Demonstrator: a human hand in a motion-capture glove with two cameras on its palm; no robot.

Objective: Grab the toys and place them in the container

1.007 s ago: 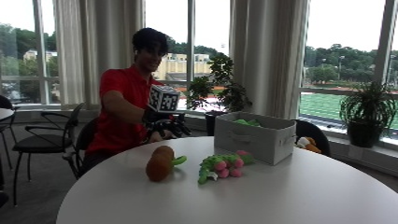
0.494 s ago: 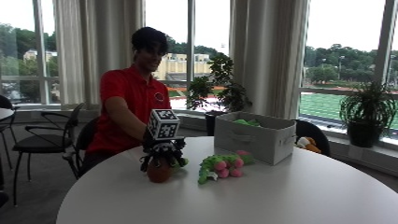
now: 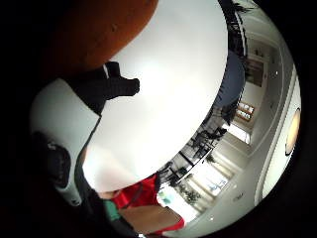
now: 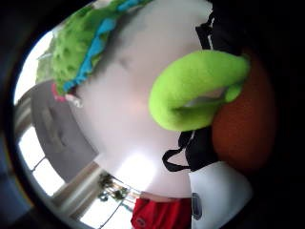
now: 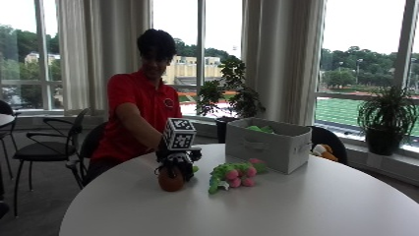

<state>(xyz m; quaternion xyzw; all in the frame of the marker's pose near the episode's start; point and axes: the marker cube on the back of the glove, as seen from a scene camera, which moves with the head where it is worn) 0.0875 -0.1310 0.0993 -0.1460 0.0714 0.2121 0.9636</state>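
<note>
Brown plush toy point(image 5: 171, 181) on the table point(image 5: 314, 206), just left of the green and pink toy point(image 5: 230, 175), short of the grey container point(image 5: 268, 144). Gloved right hand point(image 5: 175, 158) atop it, fingers curled round. Probably soft, light, squashy; best gripped round the body, not the green leaf point(image 4: 190, 88).

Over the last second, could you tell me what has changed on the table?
The gloved right hand came down from chest height onto the brown toy and now closes over its top. The toy has not left the table. The green and pink toy and the grey container stayed put.
</note>
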